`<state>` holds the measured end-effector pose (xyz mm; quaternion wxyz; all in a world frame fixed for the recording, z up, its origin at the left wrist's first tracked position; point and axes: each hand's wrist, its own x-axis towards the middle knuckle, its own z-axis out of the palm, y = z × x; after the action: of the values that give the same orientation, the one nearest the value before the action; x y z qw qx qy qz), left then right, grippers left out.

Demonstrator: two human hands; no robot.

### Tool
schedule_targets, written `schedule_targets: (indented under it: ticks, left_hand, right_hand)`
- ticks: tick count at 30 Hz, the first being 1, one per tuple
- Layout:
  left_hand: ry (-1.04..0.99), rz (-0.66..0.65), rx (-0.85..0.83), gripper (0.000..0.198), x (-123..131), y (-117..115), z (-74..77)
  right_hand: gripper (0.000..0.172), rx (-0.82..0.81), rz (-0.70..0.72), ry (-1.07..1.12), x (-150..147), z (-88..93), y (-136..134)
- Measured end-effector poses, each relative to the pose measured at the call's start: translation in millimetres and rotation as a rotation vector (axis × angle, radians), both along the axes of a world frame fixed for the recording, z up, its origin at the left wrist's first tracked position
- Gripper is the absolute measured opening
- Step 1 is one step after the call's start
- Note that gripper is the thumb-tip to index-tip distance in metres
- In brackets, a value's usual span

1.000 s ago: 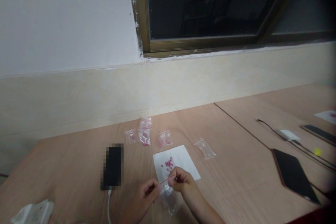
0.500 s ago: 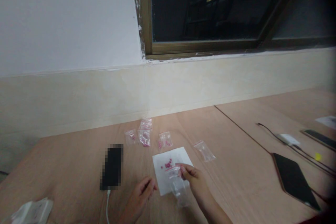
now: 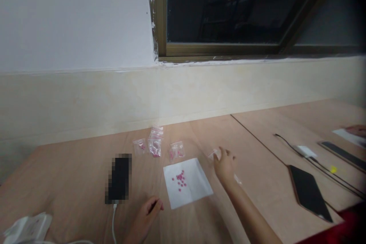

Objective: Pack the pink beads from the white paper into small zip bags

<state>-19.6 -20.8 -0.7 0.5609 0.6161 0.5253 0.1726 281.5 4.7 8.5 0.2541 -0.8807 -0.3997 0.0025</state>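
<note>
Right hand [image 3: 224, 168] has moved off the white paper [image 3: 198, 188] to a clear zip bag [image 3: 215, 154], fingers spread; left hand [image 3: 144, 219] sits curled. One careless brush could scatter the pink beads [image 3: 180, 180].

Pink beads [image 3: 180, 180] lie on a white paper sheet [image 3: 197, 190]; clear zip bags [image 3: 140, 146] carry red seal strips; the tabletop [image 3: 71, 171] shows pale tan wood grain; the tablet [image 3: 307, 192] is black, copper-edged.
</note>
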Motion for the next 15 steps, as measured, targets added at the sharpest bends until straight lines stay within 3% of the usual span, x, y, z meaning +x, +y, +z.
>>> schedule_targets:
  ticks: [5,10,15]
  left_hand:
    - [-0.022,-0.019,-0.008,0.047,3.8,-5.8,5.2]
    - [-0.01,-0.018,-0.014,0.044,4.3,-2.4,11.5]
    - [-0.01,-0.004,-0.019,0.042,8.2,3.0,15.6]
  right_hand:
    - [0.05,-0.078,0.357,0.08,-56.9,-5.4,42.9]
    - [0.062,-0.212,0.405,0.109,-85.9,-15.9,85.1]
    - [0.04,-0.234,0.415,0.147,-81.6,-25.7,102.9]
